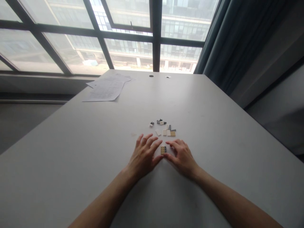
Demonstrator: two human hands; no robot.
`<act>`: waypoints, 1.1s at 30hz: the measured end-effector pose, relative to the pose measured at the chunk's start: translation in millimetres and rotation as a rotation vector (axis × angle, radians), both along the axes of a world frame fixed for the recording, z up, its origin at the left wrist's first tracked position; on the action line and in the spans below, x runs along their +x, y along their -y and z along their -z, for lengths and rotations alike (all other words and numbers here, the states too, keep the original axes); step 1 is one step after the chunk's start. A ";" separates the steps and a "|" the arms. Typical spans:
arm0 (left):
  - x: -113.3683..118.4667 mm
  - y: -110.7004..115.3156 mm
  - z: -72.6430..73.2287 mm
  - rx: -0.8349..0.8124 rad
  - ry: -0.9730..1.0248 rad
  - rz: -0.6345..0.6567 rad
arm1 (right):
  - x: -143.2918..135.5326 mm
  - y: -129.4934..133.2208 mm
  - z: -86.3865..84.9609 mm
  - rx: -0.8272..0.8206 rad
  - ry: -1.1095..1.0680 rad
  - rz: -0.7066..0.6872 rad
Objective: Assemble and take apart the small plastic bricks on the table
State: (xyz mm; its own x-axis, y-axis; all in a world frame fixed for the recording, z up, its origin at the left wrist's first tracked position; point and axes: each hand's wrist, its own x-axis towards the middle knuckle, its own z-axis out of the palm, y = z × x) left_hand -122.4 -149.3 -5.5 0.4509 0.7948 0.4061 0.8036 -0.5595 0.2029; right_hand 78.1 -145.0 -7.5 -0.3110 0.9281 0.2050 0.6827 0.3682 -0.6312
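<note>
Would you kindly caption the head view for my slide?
Left hand and right hand flank tan and grey bricks on a white table.

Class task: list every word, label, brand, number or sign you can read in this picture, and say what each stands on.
Readable texts: none.
Paper sheets at the table's far left: lines of print or writing, too small and blurred to read.
Tan-and-grey brick piece between the two hands: no readable mark.
Loose bricks beyond it: none readable.
Building outside the window: no legible sign.
</note>
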 end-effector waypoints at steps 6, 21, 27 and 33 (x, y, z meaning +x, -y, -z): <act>-8.9 -4.9 -1.7 0.066 0.068 -0.075 | 1.7 1.1 -0.8 -0.020 -0.133 0.023; -5.2 -96.0 -4.8 -0.165 0.128 -0.591 | -3.1 -0.1 4.7 -0.007 -0.195 0.085; -4.9 -96.1 -4.5 -0.153 0.178 -0.568 | -4.1 -0.3 5.0 0.000 -0.177 0.077; -1.5 -47.9 -17.3 -0.134 0.303 -0.407 | -2.8 0.7 2.5 0.020 -0.283 0.083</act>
State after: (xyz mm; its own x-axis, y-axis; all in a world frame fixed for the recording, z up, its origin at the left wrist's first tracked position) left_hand -123.9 -101.3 11.8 -0.0271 0.9351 0.3534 0.8448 -0.1676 0.5081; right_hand 75.4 -145.8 -10.0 -0.1624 0.9428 0.2912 0.5091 0.3329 -0.7938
